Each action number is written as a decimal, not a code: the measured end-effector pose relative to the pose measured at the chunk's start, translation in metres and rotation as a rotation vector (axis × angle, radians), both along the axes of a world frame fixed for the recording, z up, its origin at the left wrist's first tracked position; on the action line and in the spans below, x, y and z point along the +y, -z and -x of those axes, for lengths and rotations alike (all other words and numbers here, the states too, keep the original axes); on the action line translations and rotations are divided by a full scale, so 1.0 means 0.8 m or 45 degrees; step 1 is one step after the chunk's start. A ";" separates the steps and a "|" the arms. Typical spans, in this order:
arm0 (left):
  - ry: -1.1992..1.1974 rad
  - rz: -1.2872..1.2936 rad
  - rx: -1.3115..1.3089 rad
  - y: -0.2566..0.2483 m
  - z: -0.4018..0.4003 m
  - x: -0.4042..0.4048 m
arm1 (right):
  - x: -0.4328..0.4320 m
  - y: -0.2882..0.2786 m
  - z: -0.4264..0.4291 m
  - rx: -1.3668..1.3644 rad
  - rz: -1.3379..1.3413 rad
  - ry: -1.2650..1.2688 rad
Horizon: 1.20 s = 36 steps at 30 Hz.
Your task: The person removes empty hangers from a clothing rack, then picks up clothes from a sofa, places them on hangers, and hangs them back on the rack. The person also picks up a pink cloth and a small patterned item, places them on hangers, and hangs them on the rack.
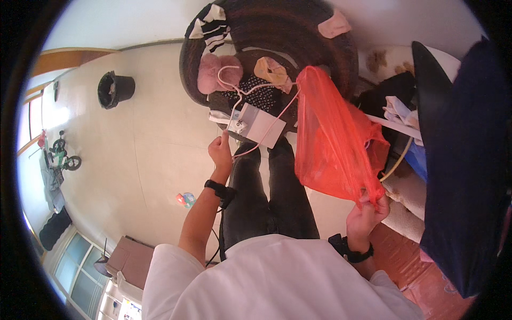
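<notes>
My left hand (221, 154) is closed on a pale pink clothes hanger (260, 141) at its lower left. The hanger's other end reaches the red plastic bag (326, 140); whether it is hooked into the bag cannot be told. My right hand (367, 212) grips the bag's gathered lower right corner, and the bag hangs stretched upward from it. Past the hanger, on the seat of a dark round-backed chair (280, 24), lie a white box (262, 126), pink fluffy slippers or balls (219, 72), a yellow and pink cloth (272, 72) and a dark patterned cloth (256, 94).
A striped cloth (210, 28) and a pink sock-like cloth (335, 25) hang over the chair's back. A black bin (120, 88) stands on the floor at left. Dark clothing (464, 160) hangs at right, near a white rail (394, 126). A cardboard box (130, 262) is at lower left.
</notes>
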<state>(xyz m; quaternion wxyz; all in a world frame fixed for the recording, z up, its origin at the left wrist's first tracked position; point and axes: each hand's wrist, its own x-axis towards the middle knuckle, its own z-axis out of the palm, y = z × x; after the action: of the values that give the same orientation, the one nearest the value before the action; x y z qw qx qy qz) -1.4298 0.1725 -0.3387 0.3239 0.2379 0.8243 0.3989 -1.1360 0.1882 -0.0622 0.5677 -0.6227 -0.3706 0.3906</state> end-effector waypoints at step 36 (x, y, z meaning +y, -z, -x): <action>0.684 -0.109 0.821 0.117 -0.064 0.080 | -0.147 0.111 -0.197 -0.041 0.881 0.235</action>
<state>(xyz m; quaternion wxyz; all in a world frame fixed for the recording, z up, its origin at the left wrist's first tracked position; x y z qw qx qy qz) -1.3789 0.2364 -0.4320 0.1316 0.5702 0.7748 0.2394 -0.9787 0.0705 -0.1506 0.3502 -0.8150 -0.1678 0.4302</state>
